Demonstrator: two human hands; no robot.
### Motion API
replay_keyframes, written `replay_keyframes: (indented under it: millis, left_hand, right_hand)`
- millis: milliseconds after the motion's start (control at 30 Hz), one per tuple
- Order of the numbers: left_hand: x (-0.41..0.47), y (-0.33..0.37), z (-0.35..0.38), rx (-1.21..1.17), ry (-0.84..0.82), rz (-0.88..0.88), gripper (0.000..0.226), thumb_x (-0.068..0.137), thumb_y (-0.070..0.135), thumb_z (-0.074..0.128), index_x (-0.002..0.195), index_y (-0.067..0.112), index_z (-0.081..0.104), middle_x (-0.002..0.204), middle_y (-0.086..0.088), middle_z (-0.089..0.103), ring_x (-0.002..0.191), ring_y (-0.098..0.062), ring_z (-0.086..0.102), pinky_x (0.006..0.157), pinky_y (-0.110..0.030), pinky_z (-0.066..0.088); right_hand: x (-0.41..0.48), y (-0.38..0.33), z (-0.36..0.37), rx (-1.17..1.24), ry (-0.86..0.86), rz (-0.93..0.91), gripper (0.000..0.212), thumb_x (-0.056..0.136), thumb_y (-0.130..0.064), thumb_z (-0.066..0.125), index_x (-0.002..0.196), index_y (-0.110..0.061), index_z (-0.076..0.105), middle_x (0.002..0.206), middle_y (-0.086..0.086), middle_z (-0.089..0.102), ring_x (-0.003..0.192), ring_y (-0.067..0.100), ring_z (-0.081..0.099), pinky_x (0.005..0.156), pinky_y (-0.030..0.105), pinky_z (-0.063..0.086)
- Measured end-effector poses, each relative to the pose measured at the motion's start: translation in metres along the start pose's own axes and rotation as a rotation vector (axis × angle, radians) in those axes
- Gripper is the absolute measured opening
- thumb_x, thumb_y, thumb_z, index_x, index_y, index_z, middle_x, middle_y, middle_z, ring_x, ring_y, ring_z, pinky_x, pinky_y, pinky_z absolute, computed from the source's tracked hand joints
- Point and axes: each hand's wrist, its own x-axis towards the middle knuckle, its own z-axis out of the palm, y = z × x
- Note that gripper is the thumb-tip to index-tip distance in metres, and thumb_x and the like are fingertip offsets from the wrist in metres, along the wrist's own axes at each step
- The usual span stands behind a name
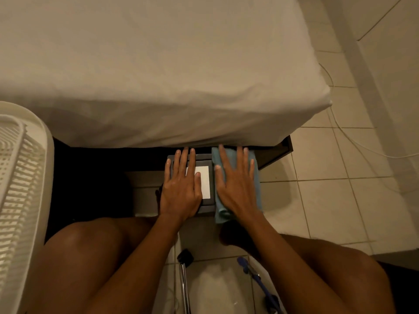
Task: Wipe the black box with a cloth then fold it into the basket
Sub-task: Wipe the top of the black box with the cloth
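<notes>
Seated person, knees apart, both arms reaching forward and down to the floor at the foot of a bed (158, 64).

Black box (209, 203) sits on the tiled floor (317, 166), its far edge right against the dark bed base under the overhanging white sheet. A white rectangular label (205, 182) shows on its lid.

Left hand (181, 186) lies flat on the box's left half, palm down, fingers spread and straight, gripping nothing; fingertips reach the far edge near the sheet's hem.

Right hand (235, 184) is also flat and spread, pressing the blue cloth (221, 210) onto the box's right side. Cloth drapes past the box's right and near edges; a folded corner hangs toward the person.

White slatted basket (20, 177) stands at far left, well apart from the box, a dark gap of floor between them.

Open tile runs right of the box to the wall; a thin white cable (353, 141) trails across it. No room beyond the box: the bed blocks it. Near side, between the knees, metal and blue-handled items (256, 274) lie on the floor; what they are is unclear.
</notes>
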Motion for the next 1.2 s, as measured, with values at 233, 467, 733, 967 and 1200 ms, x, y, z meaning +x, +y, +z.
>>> replay_keyframes:
  millis: [233,467,733,967,1200]
  left_hand:
    - [0.000,0.000,0.000,-0.008,0.009,-0.014,0.061,0.103,0.036,0.023,0.156,0.018,-0.002,0.164,-0.003,-0.001,0.151,-0.016,-0.007,0.123,-0.043,0.002]
    - [0.000,0.001,0.000,0.005,0.003,-0.014,0.060,0.103,0.036,0.020,0.155,0.017,-0.003,0.164,-0.003,-0.003,0.151,-0.016,-0.009,0.123,-0.042,0.000]
    - [0.000,0.001,0.001,0.010,0.000,-0.013,0.061,0.103,0.036,0.022,0.155,0.016,-0.004,0.164,-0.004,-0.005,0.151,-0.017,-0.009,0.123,-0.043,0.001]
    - [-0.001,0.001,-0.001,-0.015,0.002,-0.015,0.060,0.103,0.036,0.022,0.155,0.018,-0.003,0.164,-0.003,-0.003,0.151,-0.015,-0.008,0.123,-0.042,-0.001]
    - [0.000,0.002,-0.002,-0.005,0.016,-0.018,0.059,0.104,0.035,0.022,0.156,0.017,-0.001,0.164,-0.003,0.000,0.151,-0.015,-0.007,0.123,-0.042,0.003]
  right_hand:
    - [-0.006,0.006,0.010,-0.008,0.063,0.003,0.061,0.101,-0.048,0.019,0.156,-0.030,0.001,0.165,0.007,-0.009,0.151,0.024,-0.012,0.122,0.046,-0.006]
    - [-0.032,0.006,0.015,0.125,0.037,-0.083,0.061,0.102,-0.043,0.014,0.156,-0.019,0.001,0.165,0.000,-0.004,0.151,0.014,-0.012,0.124,0.040,-0.003]
    - [-0.014,0.001,0.013,0.067,-0.006,-0.100,0.059,0.101,-0.044,0.010,0.154,-0.025,-0.009,0.164,-0.002,-0.010,0.151,0.014,-0.015,0.123,0.041,-0.006]
    - [-0.044,-0.008,0.018,0.077,0.005,-0.132,0.059,0.103,-0.041,0.013,0.155,-0.025,-0.008,0.165,0.001,-0.004,0.152,0.017,-0.008,0.123,0.038,-0.004]
    - [-0.001,-0.004,0.009,0.101,-0.035,-0.148,0.060,0.101,-0.043,0.010,0.155,-0.026,-0.008,0.164,-0.001,-0.011,0.150,0.012,-0.018,0.123,0.039,-0.007]
